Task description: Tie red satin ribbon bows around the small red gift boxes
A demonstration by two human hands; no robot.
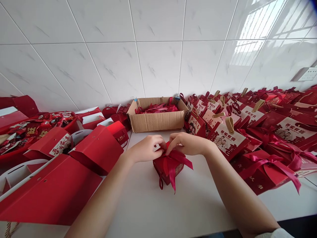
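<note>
A small red gift box (162, 165) stands on the white table in front of me, with a loop of red cord hanging at its left side. Dark pink ribbon (171, 170) lies across its top, two tails draping over the front and right side. At the top left of the box, my left hand (151, 147) pinches the ribbon between thumb and fingers. My right hand (187, 144) comes in from the other side, fingertips closed on the ribbon close to the left thumb. The fingers partly cover the spot where the ribbon meets.
An open cardboard box (158, 123) of red ribbons stands against the tiled wall. Several open red boxes (97, 150) and a red tray of wrapped sweets (37, 130) crowd the left. Rows of closed gift boxes (229, 138) fill the right, beside a ribbon-tied box (264, 170).
</note>
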